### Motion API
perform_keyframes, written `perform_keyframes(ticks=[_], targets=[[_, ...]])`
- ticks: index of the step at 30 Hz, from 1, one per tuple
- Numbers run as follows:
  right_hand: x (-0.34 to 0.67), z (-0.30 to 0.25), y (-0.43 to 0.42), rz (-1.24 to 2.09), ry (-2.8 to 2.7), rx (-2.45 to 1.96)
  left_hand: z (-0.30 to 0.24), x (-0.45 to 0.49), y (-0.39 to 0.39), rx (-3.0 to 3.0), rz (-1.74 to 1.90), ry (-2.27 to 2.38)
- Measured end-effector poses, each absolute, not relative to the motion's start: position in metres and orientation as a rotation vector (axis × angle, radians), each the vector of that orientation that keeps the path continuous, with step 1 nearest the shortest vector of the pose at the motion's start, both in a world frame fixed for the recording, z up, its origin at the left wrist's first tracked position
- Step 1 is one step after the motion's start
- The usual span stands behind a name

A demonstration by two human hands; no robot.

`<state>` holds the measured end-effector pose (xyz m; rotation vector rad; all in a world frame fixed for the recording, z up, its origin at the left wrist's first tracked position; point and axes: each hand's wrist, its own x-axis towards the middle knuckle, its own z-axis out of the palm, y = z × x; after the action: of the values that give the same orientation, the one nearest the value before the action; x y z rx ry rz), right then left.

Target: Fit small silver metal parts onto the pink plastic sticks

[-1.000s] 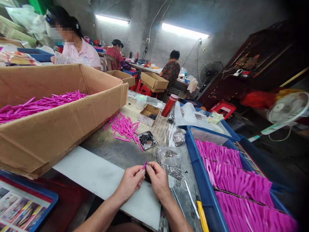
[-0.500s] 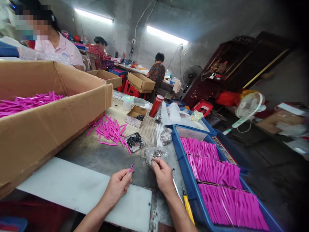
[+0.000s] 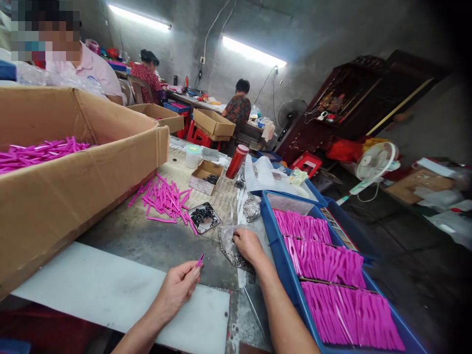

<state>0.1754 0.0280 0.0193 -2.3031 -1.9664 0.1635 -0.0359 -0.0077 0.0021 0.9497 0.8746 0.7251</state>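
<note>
My left hand (image 3: 178, 286) pinches a short pink plastic stick (image 3: 199, 259) upright over the white board (image 3: 110, 295). My right hand (image 3: 248, 244) rests, fingers bent, on a clear plastic bag of small metal parts (image 3: 229, 245); I cannot make out whether it holds any. A loose pile of pink sticks (image 3: 164, 199) lies farther back on the table, beside a small metal tray of dark parts (image 3: 205, 217).
A big cardboard box (image 3: 73, 167) with pink sticks fills the left. A blue tray (image 3: 291, 280) with rows of pink pieces sits at my right. A small carton (image 3: 206, 177), white cup (image 3: 193, 155) and red flask (image 3: 237, 161) stand behind. Other people work at far tables.
My hands have separated: the right one left the pink stick and moved right and forward onto the bag of metal parts. The left keeps the stick. The view swung right.
</note>
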Motion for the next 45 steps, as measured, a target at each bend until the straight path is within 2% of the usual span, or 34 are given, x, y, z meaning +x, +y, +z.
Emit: perform_keyframes(ticks=[17,25,34,40,45], targets=[[0.171,0.029,0.019,0.095,-1.883,-2.214,-0.007,-0.037,-0.007,0.979,0.725,0.856],[0.144,0.037,-0.024,0.394,-1.693,-1.79,-0.003,-0.038,-0.008,1.001,0.717,0.855],[0.13,0.005,-0.037,0.268,-2.133,-2.077,-0.008,-0.039,-0.01,1.029,0.725,0.832],[0.136,0.013,-0.038,0.488,-2.127,-2.029,-0.006,-0.04,-0.009,1.037,0.721,0.824],[0.139,0.015,-0.04,0.487,-2.079,-1.995,-0.005,-0.04,-0.009,1.045,0.708,0.838]])
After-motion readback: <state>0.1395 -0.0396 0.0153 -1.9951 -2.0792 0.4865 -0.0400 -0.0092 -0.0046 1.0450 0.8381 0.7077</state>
